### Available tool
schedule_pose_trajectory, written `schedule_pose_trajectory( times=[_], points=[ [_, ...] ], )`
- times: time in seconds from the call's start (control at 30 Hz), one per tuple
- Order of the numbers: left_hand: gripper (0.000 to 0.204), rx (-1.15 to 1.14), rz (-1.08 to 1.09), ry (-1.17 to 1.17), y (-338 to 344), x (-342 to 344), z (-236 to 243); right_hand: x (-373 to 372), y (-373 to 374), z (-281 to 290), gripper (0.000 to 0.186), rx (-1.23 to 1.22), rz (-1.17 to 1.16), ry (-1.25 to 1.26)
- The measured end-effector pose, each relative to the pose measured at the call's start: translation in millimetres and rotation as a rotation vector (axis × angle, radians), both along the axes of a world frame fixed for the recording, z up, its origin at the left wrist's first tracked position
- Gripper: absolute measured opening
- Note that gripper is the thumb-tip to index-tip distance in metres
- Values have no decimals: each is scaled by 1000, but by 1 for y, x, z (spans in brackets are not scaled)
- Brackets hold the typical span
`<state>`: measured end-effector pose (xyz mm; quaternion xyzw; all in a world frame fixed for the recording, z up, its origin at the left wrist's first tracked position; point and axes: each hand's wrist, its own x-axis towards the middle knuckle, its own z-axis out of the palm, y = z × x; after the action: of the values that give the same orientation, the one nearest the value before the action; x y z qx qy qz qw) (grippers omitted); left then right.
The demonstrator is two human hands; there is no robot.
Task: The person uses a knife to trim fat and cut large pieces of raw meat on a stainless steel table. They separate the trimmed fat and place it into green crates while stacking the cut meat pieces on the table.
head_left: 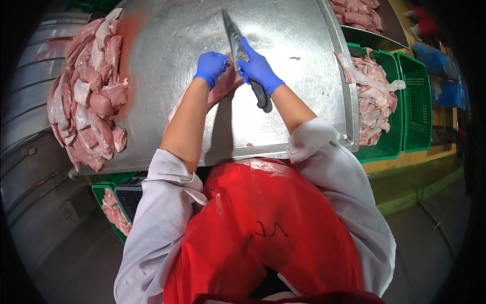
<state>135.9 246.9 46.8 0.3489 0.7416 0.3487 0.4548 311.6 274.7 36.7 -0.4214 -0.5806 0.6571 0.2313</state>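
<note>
A long piece of pink meat lies on the metal table, partly under my left forearm. My left hand, in a blue glove, has its fingers curled closed on the far end of this piece. In my right hand, also blue-gloved, is a knife with a black handle. Its blade points away from me, beside the meat, and the index finger stretches along it. The handle's butt sticks out below the palm. Whether the edge touches the meat I cannot tell.
A large heap of meat pieces covers the table's left side. Right of the table's raised rim stands a green crate of pale trimmings, beside another green crate. More meat sits in a tray at far right and in a crate below left.
</note>
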Motion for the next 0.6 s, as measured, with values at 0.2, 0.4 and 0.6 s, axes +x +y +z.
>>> schedule_pose_trajectory(
  times=[0.2,0.4,0.6],
  points=[
    [12,40,79,-45,-2,-3,-6,50,-77,24,74,3,219,-128],
    [12,87,-168,426,21,-7,-17,-5,-14,-2,79,-7,60,-7],
    [15,51,-906,975,60,-33,0,43,-90,2,78,-103,186,7]
  ],
)
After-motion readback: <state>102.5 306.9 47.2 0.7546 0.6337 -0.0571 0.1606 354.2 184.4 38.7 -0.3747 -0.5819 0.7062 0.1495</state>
